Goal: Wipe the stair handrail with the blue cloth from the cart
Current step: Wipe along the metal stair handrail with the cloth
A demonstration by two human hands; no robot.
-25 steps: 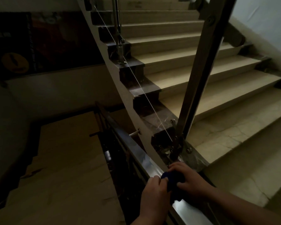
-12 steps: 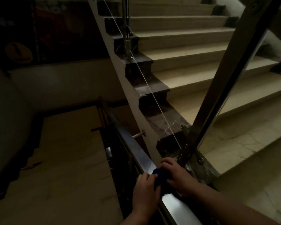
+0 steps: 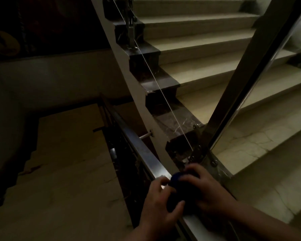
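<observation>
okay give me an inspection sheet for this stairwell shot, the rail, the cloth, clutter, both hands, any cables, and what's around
Surface: metal handrail slopes down to the left, with a bright glint just ahead of the hands.
Job's things: blue cloth bunched on top of the rail, mostly covered by the hands.
Clutter: nothing seen.
Grippers: left hand on the rail's left side with its fingers on the cloth; right hand pressed over the cloth from the right.
Cables: one thin taut wire runs along the upper flight down to the post bracket.
Surroundings: dim stairwell; pale steps rise on the right, lower flight drops on the left. The cart is out of view.
</observation>
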